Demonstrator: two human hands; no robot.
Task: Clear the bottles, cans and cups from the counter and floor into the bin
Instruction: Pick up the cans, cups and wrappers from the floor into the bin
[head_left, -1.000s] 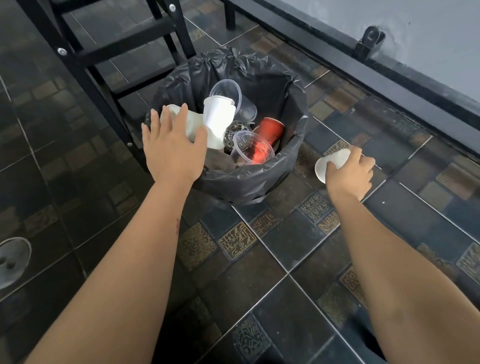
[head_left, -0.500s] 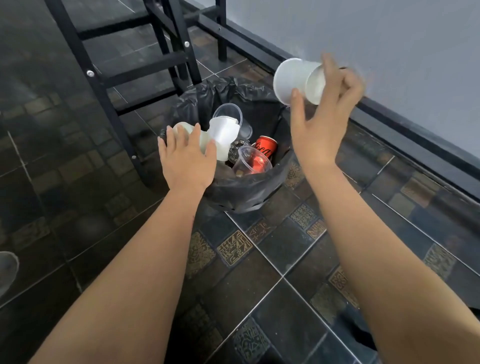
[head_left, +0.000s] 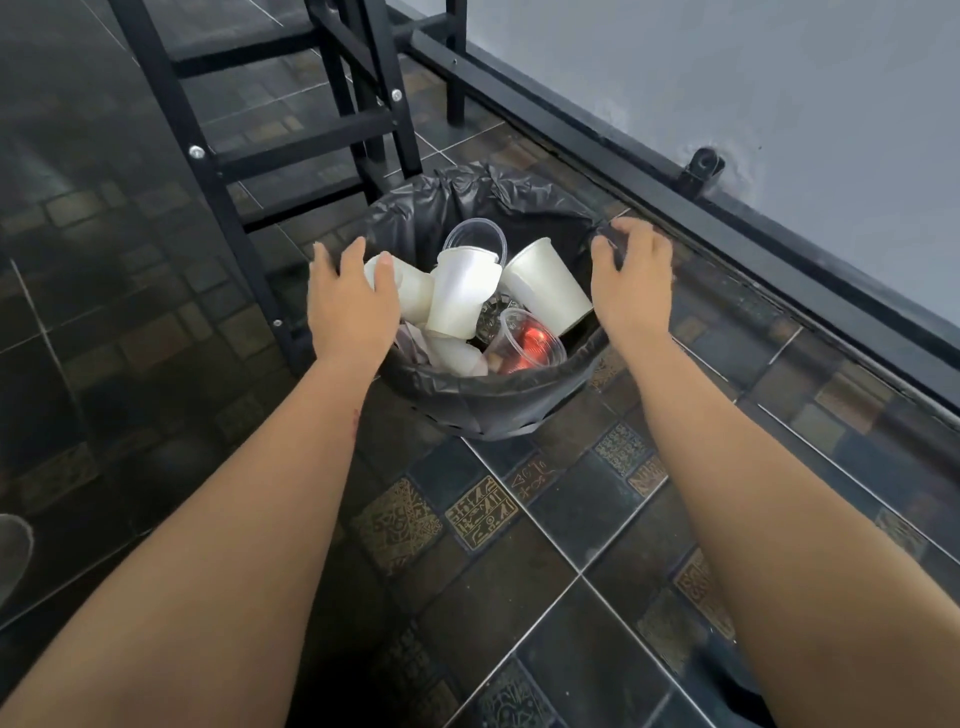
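Note:
A black-lined bin (head_left: 488, 400) stands on the tiled floor, filled with cups. A white paper cup (head_left: 548, 288) lies tilted on top at the right, beside another white cup (head_left: 460, 296), a clear plastic cup (head_left: 522, 343) over a red can, and a clear cup (head_left: 475, 239) at the back. My left hand (head_left: 350, 306) rests on the bin's left rim with fingers spread, touching a white cup (head_left: 413, 293). At the right rim, my right hand (head_left: 631, 280) hovers with fingers curled apart and nothing in it.
Black metal stool legs and crossbars (head_left: 291, 150) stand just behind and left of the bin. A black rail (head_left: 675, 208) runs along the grey wall at the right. Dark patterned floor tiles (head_left: 483, 512) lie in front of the bin.
My right hand has let go of the white paper cup, which now lies in the bin, and has dropped to the right rim. The left hand stays at the left rim.

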